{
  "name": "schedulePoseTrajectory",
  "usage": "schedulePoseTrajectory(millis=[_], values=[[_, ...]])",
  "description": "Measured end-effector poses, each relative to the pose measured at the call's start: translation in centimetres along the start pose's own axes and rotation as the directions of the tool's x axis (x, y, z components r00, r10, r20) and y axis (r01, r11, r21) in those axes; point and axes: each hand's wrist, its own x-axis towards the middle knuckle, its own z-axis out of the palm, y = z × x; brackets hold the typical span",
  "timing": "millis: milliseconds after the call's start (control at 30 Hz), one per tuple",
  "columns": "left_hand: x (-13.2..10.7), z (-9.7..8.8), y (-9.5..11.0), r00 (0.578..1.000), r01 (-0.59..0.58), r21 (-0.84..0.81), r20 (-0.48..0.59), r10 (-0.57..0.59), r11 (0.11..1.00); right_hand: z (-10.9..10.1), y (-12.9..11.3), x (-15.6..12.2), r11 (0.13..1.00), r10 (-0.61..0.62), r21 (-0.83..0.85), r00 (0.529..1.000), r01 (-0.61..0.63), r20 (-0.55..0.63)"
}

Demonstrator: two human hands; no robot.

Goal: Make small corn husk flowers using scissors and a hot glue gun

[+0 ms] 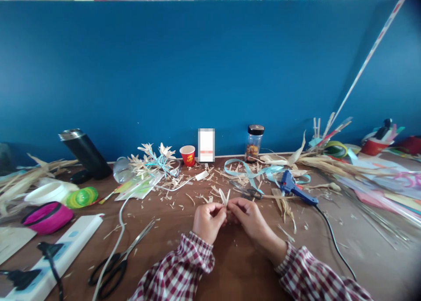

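My left hand (210, 220) is closed in a pinch around the base of some pale corn husk petals (224, 197), whose tips stand up in a narrow V. Close beside it, my right hand (246, 215) has thumb and forefinger pressed together at the same base. What lies between the fingertips is mostly hidden. Beyond the hands, small dark-handled scissors (253, 193) lie among husk scraps and light blue ribbon (245, 173). A blue glue gun (296, 188) rests to the right. Black-handled scissors (123, 259) lie to the left of my left forearm.
A bundle of husk flowers (158, 161), a red paper cup (187, 155) and a lidded jar (254, 143) stand toward the blue partition (197, 64). On the left are a power strip (66, 253), a white cable (121, 222) and a leaning dark flask (85, 154). Dried husks (322, 165) lie right.
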Motion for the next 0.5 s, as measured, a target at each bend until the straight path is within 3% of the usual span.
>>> schedulePoseTrajectory(millis=[500], values=[[-0.06,0.05,0.61,1.000,0.004,-0.013,0.020,-0.004,1.000,0.10,-0.12,-0.21,0.992,-0.056,-0.112,0.998,0.052,-0.035]])
